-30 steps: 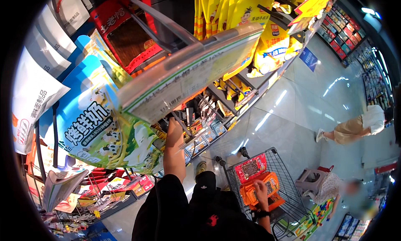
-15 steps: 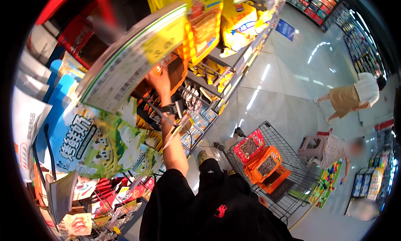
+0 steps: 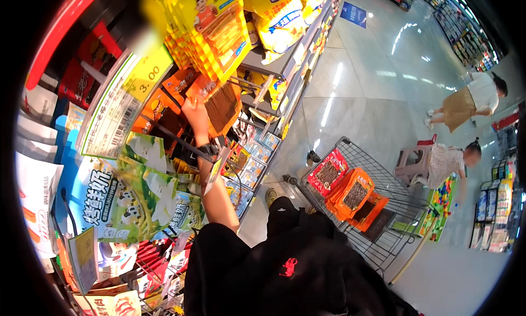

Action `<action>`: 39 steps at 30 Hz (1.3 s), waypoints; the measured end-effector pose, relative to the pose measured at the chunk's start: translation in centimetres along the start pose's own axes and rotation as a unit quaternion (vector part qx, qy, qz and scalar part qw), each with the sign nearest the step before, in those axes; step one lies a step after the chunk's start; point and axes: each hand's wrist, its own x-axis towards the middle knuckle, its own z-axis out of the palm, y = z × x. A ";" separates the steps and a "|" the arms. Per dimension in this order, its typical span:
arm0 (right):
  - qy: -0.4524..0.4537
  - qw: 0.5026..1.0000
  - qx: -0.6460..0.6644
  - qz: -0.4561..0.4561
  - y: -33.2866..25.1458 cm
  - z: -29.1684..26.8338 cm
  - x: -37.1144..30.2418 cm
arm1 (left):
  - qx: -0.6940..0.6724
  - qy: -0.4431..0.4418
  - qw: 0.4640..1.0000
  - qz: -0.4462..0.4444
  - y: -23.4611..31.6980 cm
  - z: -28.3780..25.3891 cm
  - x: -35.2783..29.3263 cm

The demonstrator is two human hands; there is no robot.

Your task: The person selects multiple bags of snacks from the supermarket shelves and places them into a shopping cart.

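My left hand (image 3: pixel 195 112) reaches into the hanging snack rack, its fingers closed on the upper edge of an orange snack packet (image 3: pixel 223 109) with a brown front. Beside the hand, more orange packets (image 3: pixel 160 105) hang in the rack. Yellow bags (image 3: pixel 222 36) hang just above and partly overlap the held packet. A white and yellow price tag (image 3: pixel 118 110) sticks out to the left of the hand. My right hand is out of sight.
To my right stands a wire shopping cart (image 3: pixel 402 217) with several orange packets (image 3: pixel 356 198) and a red packet (image 3: pixel 327 172) inside. Beyond it a child sits on a stool (image 3: pixel 412 161), and another person (image 3: pixel 466 102) stands farther off. Green and white bags (image 3: pixel 137 193) hang at left.
My left hand has shifted left, and the orange packet in it now shows its brown front. The view has turned, bringing the price tag lower left. My right hand has gone from sight beside the cart.
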 end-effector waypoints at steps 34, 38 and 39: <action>-0.013 0.984 0.025 -0.176 -21.1 -2.9 -3.1 | -0.082 -0.288 0.925 -0.232 15.0 13.2 -26.5; 0.006 0.975 0.103 -0.196 -25.9 -6.9 0.6 | -0.159 -0.457 0.819 -0.310 18.9 15.5 -31.1; 0.007 0.967 0.123 -0.223 -26.6 -7.8 1.6 | -0.163 -0.474 0.807 -0.313 20.3 16.3 -32.5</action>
